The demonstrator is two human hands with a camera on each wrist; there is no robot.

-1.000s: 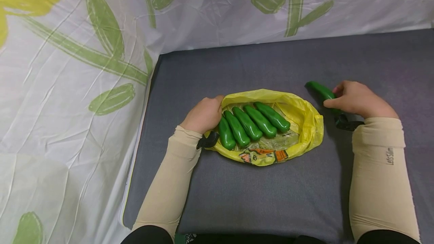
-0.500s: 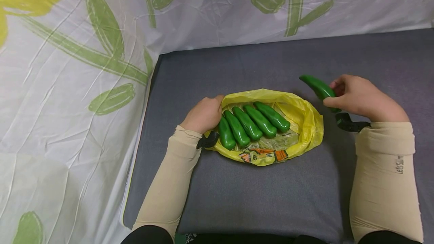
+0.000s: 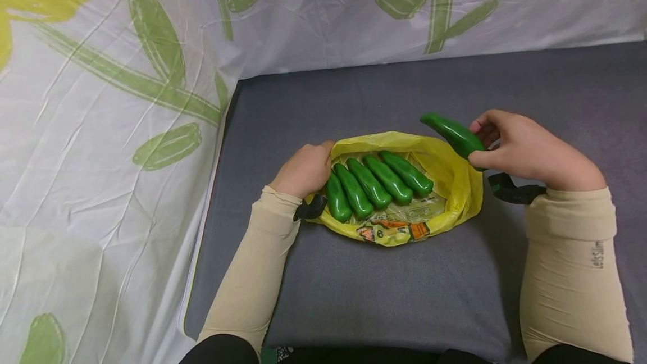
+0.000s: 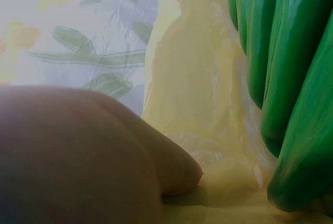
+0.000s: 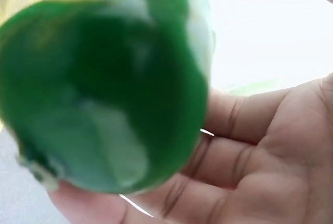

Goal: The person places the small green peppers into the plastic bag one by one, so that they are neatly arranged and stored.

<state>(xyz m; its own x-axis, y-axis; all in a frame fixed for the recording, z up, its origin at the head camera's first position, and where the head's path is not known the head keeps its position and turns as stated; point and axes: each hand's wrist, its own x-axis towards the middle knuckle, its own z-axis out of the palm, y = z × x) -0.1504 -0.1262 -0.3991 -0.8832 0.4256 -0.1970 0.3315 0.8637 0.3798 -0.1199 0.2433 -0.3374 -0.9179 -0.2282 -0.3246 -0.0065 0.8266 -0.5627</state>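
Note:
A glossy green pepper [image 3: 454, 135] is held in my right hand [image 3: 525, 145], raised over the right rim of a yellow plastic bag [image 3: 465, 187]. Up close in the right wrist view, the pepper's blunt end [image 5: 104, 89] faces the camera, with fingers [image 5: 218, 161] curled beneath it. The bag's mouth is spread wide, and several green peppers [image 3: 371, 184] lie side by side in it. My left hand [image 3: 305, 172] pinches the bag's left rim, its fingertips partly hidden there. In the left wrist view, that hand [image 4: 104, 151] touches the yellow plastic beside the peppers [image 4: 281, 68].
Dark grey cloth [image 3: 394, 296] covers the table beneath the bag. A white sheet with painted flowers and leaves [image 3: 313, 10] hangs along the back and left sides. Black straps [image 3: 310, 208] sit at both wrists.
My right hand has lifted the pepper off the cloth and carried it left to the bag's right rim. My left hand and the peppers in the bag stay in place.

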